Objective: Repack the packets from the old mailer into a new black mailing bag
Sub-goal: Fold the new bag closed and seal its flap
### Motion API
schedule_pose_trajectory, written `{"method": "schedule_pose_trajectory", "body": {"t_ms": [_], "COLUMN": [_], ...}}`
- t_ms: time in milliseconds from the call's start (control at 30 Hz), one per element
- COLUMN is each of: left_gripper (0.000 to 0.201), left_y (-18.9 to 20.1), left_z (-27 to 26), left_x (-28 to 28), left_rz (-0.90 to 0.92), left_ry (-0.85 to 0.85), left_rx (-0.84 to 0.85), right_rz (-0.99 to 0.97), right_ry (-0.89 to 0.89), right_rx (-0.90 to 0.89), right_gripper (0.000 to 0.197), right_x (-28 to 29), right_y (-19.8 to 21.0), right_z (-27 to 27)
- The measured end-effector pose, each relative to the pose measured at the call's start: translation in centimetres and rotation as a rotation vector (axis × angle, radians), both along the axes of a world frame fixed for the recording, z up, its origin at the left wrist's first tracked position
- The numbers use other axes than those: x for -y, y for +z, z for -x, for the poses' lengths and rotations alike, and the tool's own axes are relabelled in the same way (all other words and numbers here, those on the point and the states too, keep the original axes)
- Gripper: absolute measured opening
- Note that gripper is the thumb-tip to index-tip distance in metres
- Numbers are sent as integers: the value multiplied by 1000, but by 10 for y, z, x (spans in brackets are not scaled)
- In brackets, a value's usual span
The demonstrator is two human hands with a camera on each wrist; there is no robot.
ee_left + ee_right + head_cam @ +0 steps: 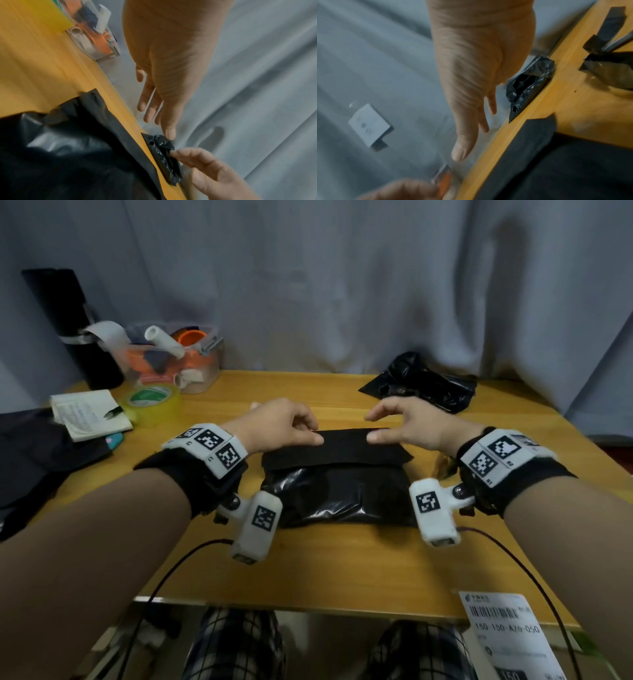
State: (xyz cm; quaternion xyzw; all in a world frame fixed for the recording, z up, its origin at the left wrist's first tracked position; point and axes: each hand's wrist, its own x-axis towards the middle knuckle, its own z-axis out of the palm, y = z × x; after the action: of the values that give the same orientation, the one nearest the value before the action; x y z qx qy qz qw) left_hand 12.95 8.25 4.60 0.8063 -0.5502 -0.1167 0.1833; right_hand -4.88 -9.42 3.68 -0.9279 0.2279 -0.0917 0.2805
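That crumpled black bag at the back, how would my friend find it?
Start at the wooden table and go to its far right corner by the grey curtain. The crumpled black bag lies there, empty and wrinkled. The other black mailing bag, in the middle between the hands, is smooth and full.

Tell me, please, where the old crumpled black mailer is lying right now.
In the head view the old mailer lies at the table's far right edge, just beyond the right hand and behind the new black mailing bag.

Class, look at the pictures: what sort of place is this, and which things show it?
Probably a home parcel-packing desk: a wooden table against a curtain, a black mailing bag being sealed, a tape roll, and a shipping label.
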Motion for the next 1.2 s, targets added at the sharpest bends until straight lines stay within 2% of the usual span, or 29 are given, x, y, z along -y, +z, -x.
{"method": "schedule_pose_trajectory", "body": {"t_ms": [67, 133, 267, 367, 500, 600, 733, 900, 1200], "left_gripper": [38, 45, 48, 40, 9, 11, 8, 7, 15], "left_y": [-6, -12, -24, -31, -35, -34, -36, -45, -54], "left_z": [6, 10, 12, 11, 10, 8, 4, 4, 2], "left_x": [1, 2, 0, -3, -3, -2, -5, -12, -21], "left_rz": [-32, -94, -176, -151, -3, 64, 32, -83, -214], "left_ry": [-85, -149, -173, -165, -139, -109, -134, -157, -156], "left_rx": [-53, -7, 271, 389, 471, 433, 409, 401, 602], "right_rz": [163, 251, 398, 449, 463, 477, 503, 593, 402], "right_ry": [50, 82, 49, 25, 12, 27, 38, -33, -119], "right_rx": [-181, -249, -263, -245, -236, -254, -278, -231, -197], "right_gripper": [46, 51, 44, 38, 34, 33, 32, 11, 12], "right_x": [-6, -12, -20, -20, -19, -16, -12, -8, -13], "right_y": [-8, -14, -18, -24, -29, -30, -32, -38, -51], "right_z": [-2, -4, -1, -1, -4, -3, 5, 16, 34]}}
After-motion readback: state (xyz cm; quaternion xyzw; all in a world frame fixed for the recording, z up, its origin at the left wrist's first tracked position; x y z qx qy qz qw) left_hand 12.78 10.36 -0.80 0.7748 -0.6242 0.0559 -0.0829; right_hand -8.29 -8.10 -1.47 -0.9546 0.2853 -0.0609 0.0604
